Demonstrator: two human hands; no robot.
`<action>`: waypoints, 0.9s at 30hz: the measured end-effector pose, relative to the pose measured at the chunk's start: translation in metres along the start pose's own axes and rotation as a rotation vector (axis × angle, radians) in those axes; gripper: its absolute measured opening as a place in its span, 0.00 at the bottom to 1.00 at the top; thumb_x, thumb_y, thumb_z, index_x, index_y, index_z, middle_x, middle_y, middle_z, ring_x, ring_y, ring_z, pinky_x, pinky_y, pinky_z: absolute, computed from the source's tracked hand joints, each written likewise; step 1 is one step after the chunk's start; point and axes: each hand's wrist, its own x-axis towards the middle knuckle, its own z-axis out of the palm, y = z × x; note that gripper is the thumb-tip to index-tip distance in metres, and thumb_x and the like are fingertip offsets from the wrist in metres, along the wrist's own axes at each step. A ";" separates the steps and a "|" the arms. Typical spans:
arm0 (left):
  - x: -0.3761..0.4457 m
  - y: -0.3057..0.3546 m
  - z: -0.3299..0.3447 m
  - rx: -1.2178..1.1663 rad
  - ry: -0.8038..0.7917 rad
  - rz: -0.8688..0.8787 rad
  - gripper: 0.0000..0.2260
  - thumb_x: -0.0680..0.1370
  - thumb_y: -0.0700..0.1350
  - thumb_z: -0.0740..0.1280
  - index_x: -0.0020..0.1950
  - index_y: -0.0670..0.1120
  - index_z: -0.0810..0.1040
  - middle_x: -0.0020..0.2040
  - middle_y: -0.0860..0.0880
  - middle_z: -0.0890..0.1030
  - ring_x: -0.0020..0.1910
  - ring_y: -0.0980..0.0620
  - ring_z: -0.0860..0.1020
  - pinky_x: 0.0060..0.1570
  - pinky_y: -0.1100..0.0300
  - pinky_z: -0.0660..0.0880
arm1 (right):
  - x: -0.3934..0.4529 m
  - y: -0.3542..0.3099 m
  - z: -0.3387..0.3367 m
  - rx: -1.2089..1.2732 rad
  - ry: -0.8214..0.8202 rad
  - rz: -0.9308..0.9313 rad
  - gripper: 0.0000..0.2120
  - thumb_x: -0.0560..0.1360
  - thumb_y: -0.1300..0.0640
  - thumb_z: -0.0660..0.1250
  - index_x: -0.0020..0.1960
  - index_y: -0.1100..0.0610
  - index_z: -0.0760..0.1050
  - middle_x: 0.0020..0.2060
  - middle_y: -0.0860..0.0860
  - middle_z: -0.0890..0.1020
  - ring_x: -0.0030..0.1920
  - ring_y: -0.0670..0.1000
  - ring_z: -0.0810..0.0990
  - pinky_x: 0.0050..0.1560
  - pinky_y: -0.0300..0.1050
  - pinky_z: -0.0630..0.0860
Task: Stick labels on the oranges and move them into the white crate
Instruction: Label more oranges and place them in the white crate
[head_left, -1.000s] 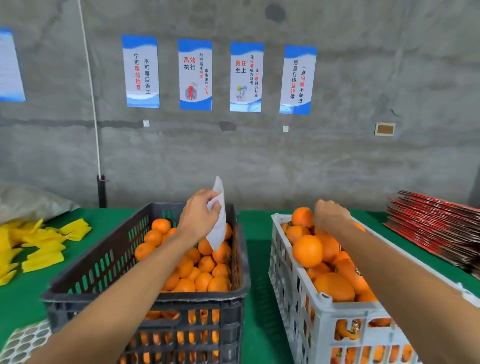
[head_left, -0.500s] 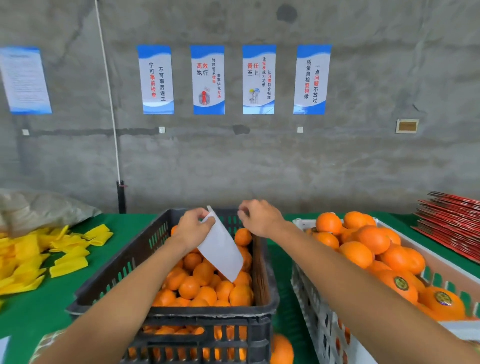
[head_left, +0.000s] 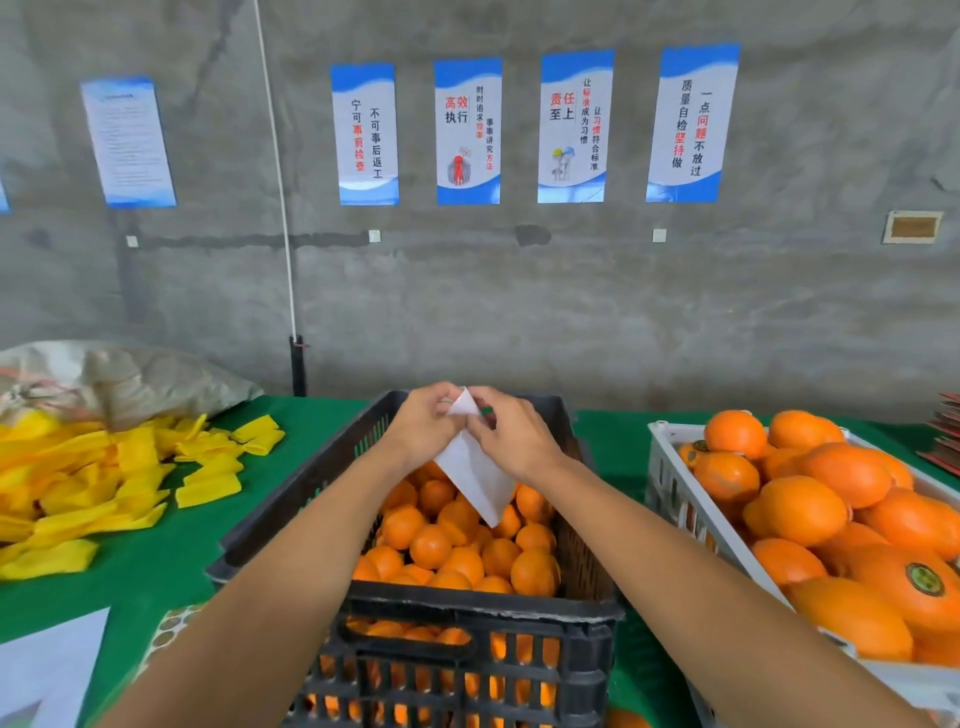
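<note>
White sheet (head_left: 475, 470) at frame centre: you pinch its top corner with both hands, left hand (head_left: 423, 428) and right hand (head_left: 514, 439), fingers curled onto it, above the black crate (head_left: 467, 608). Unlabelled oranges (head_left: 467, 551) fill that crate. White crate (head_left: 675, 493) at right holds oranges, one labelled (head_left: 906, 587). Yellow pieces (head_left: 114, 478) lie at left.

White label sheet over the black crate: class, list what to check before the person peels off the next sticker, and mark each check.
1. Left hand grips the white label sheet: ok.
2. Right hand pinches its top edge: ok.
3. Sticker lifted: cannot tell.
4. Unlabelled oranges wait in the black plastic crate: ok.
5. Room left in the white plastic crate: cannot tell.
</note>
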 end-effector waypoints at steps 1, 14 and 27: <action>-0.001 0.000 0.000 0.016 -0.017 0.006 0.08 0.79 0.31 0.67 0.56 0.37 0.80 0.50 0.37 0.84 0.49 0.41 0.83 0.53 0.44 0.79 | 0.000 0.001 0.001 0.038 0.013 0.002 0.17 0.82 0.53 0.66 0.71 0.51 0.74 0.62 0.52 0.83 0.60 0.56 0.82 0.59 0.59 0.79; -0.006 0.006 0.004 0.108 -0.118 0.068 0.14 0.76 0.29 0.65 0.55 0.43 0.83 0.49 0.46 0.85 0.51 0.47 0.82 0.51 0.52 0.79 | -0.008 0.013 -0.005 0.150 0.187 0.041 0.09 0.82 0.58 0.67 0.53 0.59 0.86 0.45 0.53 0.87 0.47 0.52 0.83 0.50 0.56 0.80; 0.003 -0.034 -0.018 0.625 -0.087 -0.238 0.14 0.78 0.38 0.67 0.63 0.48 0.78 0.62 0.43 0.81 0.60 0.42 0.78 0.60 0.48 0.78 | -0.012 0.015 0.006 -0.175 -0.054 0.114 0.10 0.80 0.58 0.63 0.45 0.56 0.82 0.42 0.55 0.84 0.48 0.59 0.81 0.44 0.50 0.78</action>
